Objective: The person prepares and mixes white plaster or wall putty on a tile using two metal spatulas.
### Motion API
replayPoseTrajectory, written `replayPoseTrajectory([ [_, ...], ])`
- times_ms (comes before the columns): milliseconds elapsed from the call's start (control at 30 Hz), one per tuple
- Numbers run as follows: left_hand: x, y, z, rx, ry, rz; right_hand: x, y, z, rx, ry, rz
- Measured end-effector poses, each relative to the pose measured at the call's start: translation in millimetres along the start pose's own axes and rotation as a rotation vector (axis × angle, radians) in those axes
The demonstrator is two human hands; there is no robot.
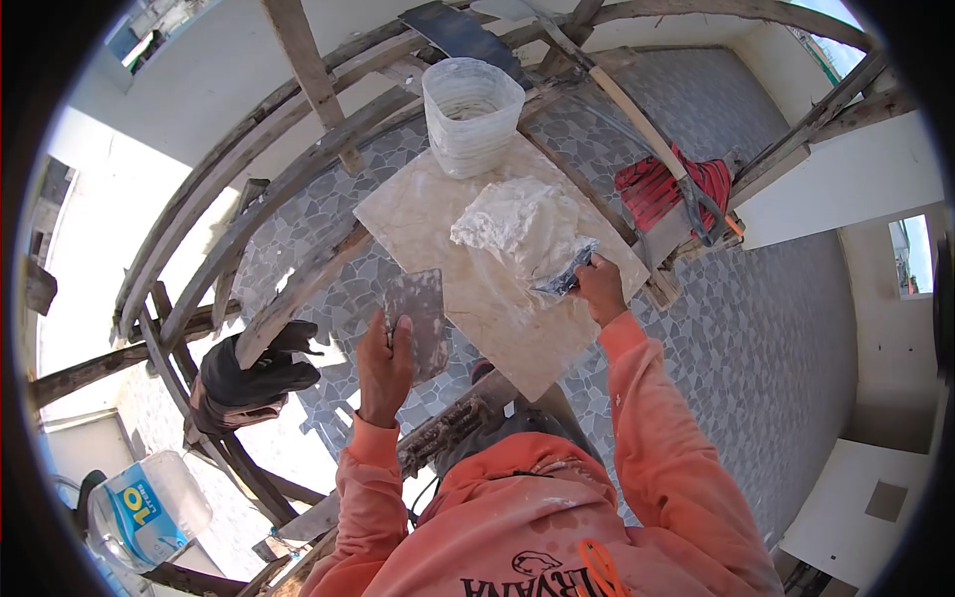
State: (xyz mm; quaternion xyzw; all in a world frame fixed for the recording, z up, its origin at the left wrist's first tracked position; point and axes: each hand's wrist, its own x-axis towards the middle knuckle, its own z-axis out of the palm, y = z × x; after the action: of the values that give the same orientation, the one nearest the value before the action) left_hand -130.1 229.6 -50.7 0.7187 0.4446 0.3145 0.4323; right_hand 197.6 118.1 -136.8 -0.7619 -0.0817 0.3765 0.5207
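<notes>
My left hand grips a flat rectangular trowel smeared with dried plaster, held beside the left edge of a beige marbled board. A large heap of white plaster lies on the board. At the heap's lower right, my right hand is closed around a small putty knife, its blade touching the plaster. Behind the heap, a translucent white bucket with residue on its walls stands on the board's far end.
Wooden scaffold beams curve around the board. A shovel leans over a red striped cloth at the right. Dark cloth hangs on the left beams. A labelled paint bucket is at the lower left, above stone-patterned floor.
</notes>
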Motion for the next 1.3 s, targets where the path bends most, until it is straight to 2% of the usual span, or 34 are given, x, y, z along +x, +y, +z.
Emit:
replayPoseTrajectory([
  [167,-1.7,-5.8,-0.6,0.039,-0.011,-0.018,7.5,-12.3,30.6,-0.129,-0.05,-0.11],
  [267,0.2,4.4,0.4,0.0,-0.008,-0.026,4.5,-19.1,48.6,-0.065,-0.047,-0.134],
  [400,6.2,7.5,12.4,0.03,-0.019,0.013,-1.6,-24.9,65.6,-0.125,-0.057,-0.159],
  [600,18.2,35.7,31.7,0.106,-0.127,0.103,-42.4,-33.1,21.6,0.014,-0.108,-0.042],
  [733,24.7,56.3,60.6,0.162,-0.278,0.207,-61.9,-23.7,1.8,-0.182,-0.061,-0.121],
  [800,21.8,73.4,82.1,0.136,-0.271,0.27,-70.9,-27.3,3.9,-0.237,-0.059,-0.176],
  [900,17.0,95.4,113.1,0.138,-0.254,0.313,-81.3,-37.8,14.3,-0.366,0.006,-0.478],
  [933,17.4,99.0,119.8,0.145,-0.247,0.317,-91.4,-51.5,15.7,-0.381,0.016,-0.517],
  [1133,38.1,107.6,142.0,0.167,-0.071,0.405,-94.0,-81.3,3.7,-0.329,-0.023,-0.665],
  [1300,59.1,102.7,158.3,0.209,0.01,0.405,-87.6,-84.6,-10.4,-0.329,-0.108,-0.643],
])
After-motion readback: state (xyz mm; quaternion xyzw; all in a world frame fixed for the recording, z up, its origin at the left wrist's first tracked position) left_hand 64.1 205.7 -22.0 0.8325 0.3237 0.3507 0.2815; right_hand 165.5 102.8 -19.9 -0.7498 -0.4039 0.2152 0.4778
